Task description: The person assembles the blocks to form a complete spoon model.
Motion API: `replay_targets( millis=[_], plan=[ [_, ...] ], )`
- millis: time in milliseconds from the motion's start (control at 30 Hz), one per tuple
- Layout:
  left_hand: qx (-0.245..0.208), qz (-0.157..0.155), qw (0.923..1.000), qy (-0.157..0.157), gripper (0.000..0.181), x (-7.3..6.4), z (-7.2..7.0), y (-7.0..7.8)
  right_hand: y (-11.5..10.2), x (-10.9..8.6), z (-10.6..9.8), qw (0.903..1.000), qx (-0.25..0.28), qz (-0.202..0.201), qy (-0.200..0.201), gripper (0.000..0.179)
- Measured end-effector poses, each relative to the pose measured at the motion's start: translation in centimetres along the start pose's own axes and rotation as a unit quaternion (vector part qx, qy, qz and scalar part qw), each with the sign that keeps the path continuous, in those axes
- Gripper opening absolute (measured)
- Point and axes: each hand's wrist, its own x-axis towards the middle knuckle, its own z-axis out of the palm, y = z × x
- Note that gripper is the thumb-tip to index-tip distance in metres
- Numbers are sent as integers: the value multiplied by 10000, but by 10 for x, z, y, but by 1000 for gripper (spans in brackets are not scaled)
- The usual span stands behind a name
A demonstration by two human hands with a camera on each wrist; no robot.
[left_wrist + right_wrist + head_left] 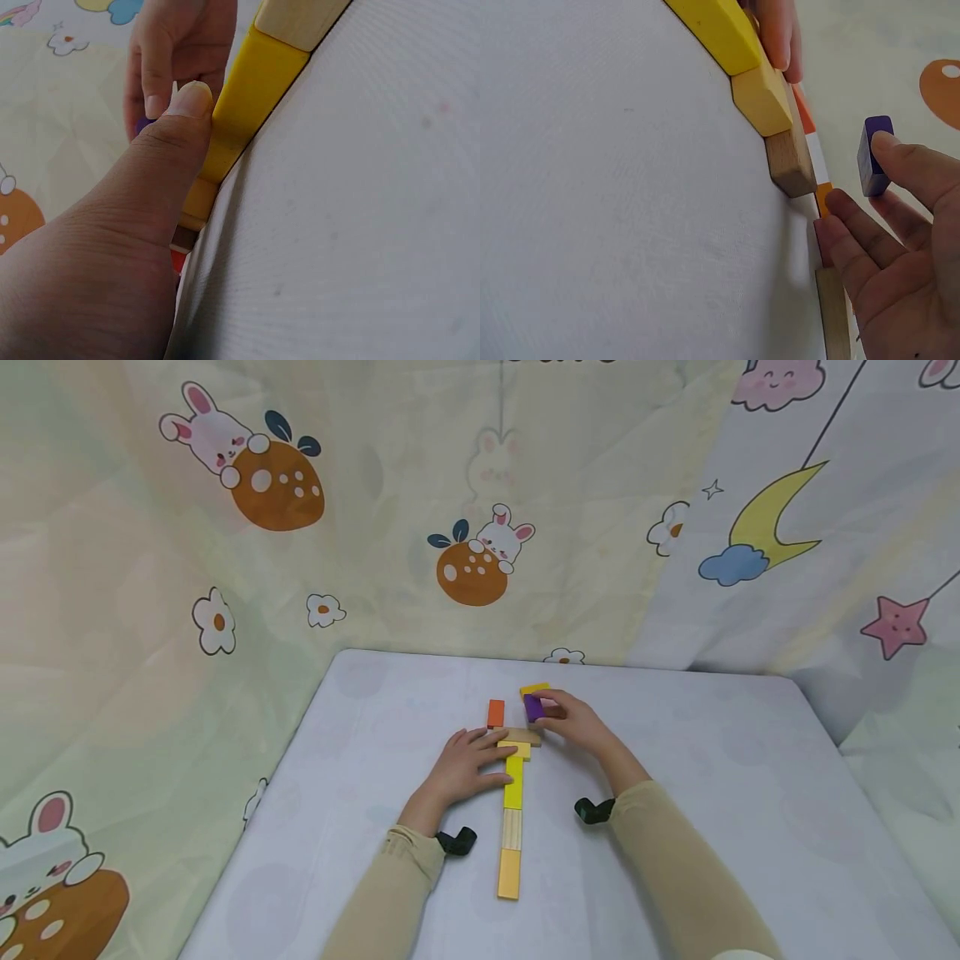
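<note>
"Purple block, quick: where?"

"In my right hand, just beyond the right end of the tan crosspiece and apart from it."

"Fingers?"

"Right thumb and fingertips pinch it, gap no wider than the block; the others spread loose. Left hand: fingers apart, nearly straight, gripping nothing, at the left and near side of the tan crosspiece, thumb against the yellow strip that runs from there toward me."

"Long axis?"

"Points roughly away from me, so across the tan crosspiece's length. Crosspiece lies to the left and near side of my right fingertips. Left hand's nearer to it; right hand has the purple block."

"Neighbours?"

"Orange block beyond the crosspiece's left end. Yellow block farther out past its right end; can't tell whether purple touches that one."

"Labels, writing?"

"No brand I can read on any block. Backdrop, far beyond the crosspiece, has dark lettering cut off by the top edge. Not legible."
</note>
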Motion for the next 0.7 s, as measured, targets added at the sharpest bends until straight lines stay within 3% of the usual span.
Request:
replay_targets(
  millis=[333, 700],
  plan=[
    [8, 31, 10000, 55, 61, 0, 1, -1, 1, 11, 5, 10000, -3, -21, 76, 53],
    [-54, 47, 9999, 95, 61, 1, 6, -4, 10, 17, -3, 9976, -569, -84, 379, 52]
  ],
)
